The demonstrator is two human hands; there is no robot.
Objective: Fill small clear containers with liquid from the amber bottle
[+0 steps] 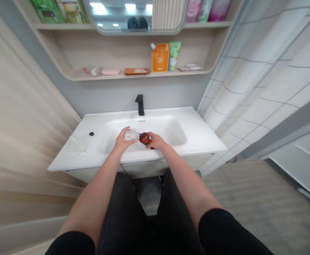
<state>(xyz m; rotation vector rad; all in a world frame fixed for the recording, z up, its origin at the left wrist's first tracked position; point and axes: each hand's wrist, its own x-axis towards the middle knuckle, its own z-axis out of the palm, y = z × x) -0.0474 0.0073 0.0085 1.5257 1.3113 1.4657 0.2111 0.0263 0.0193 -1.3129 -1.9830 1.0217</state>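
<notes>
Both of my hands are over the front of a white sink basin (109, 124). My left hand (122, 140) is closed round a small clear bottle (131, 134). My right hand (156, 141) grips a brown amber bottle (145, 138), tilted with its neck against the clear bottle. The two bottles touch end to end between my hands.
A black tap (139, 104) stands at the back of the basin. A small black cap (91, 134) lies on the left counter. The wall shelf (141, 74) carries an orange pouch (160, 57), a green tube (174, 55) and flat packets. Tiled wall stands to the right.
</notes>
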